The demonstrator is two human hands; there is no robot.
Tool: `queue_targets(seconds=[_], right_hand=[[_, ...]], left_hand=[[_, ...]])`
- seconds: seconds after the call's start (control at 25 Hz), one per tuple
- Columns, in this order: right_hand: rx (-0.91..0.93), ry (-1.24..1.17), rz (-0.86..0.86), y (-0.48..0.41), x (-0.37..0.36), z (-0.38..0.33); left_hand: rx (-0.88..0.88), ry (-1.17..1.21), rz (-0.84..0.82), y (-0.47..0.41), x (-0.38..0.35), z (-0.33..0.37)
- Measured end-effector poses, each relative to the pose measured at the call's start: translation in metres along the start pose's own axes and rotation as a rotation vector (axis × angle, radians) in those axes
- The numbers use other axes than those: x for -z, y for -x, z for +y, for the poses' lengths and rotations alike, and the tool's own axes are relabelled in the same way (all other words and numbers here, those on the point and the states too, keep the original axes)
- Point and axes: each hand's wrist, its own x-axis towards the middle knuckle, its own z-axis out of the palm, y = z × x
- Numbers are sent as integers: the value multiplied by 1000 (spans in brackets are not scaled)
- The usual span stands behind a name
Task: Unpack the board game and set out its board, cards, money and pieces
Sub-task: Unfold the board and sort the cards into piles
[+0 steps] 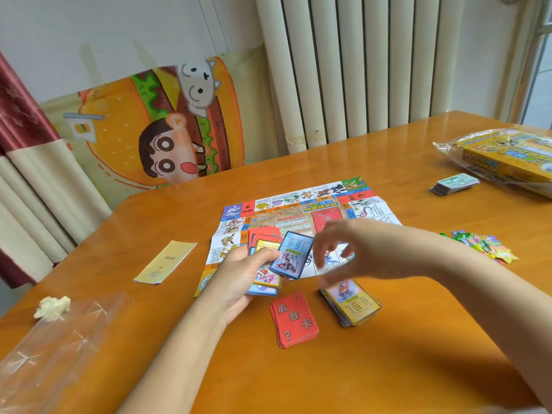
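A bunch of cards [291,258] is being held in the left hand [236,279]. Its grip is clamped on them, fanned out, likely so each kind can be told apart. The right hand [337,249] is blurred over the board [298,210], so its grip cannot be told. It seems cards are being sorted into a red pile [294,319] and a yellow pile [352,306] on the table [179,222].

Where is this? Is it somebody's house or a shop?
Most likely a room in someone's home. A white radiator stands against the wall, a red and cream curtain hangs at the left, and a cartoon burger cloth hangs behind the orange wooden table.
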Motion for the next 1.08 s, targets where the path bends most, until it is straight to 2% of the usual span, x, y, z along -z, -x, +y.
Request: queue_targets(seconds=[0.08, 0.16, 0.24, 0.56, 0.72, 0.96, 1.08], right_hand=[[-61, -207, 252, -10, -2, 2], [-106, -443, 302, -19, -9, 4], [-85, -578, 290, -26, -19, 5], [5, -543, 419, -33, -25, 7], [-32, -480, 494, -33, -21, 11], [-54, -640, 406, -34, -18, 15], [-48, -618, 352, -34, -19, 13]], left_hand=[[-42, -17, -54, 2, -2, 0], [-79, -53, -140, 5, -5, -1], [-95, -89, -224, 10, -8, -2], [54, 66, -417, 16, -4, 7], [-26, 57, -423, 10, -1, 3], [-189, -25, -168, -3, 4, -3], [-185, -35, -171, -2, 4, -4]])
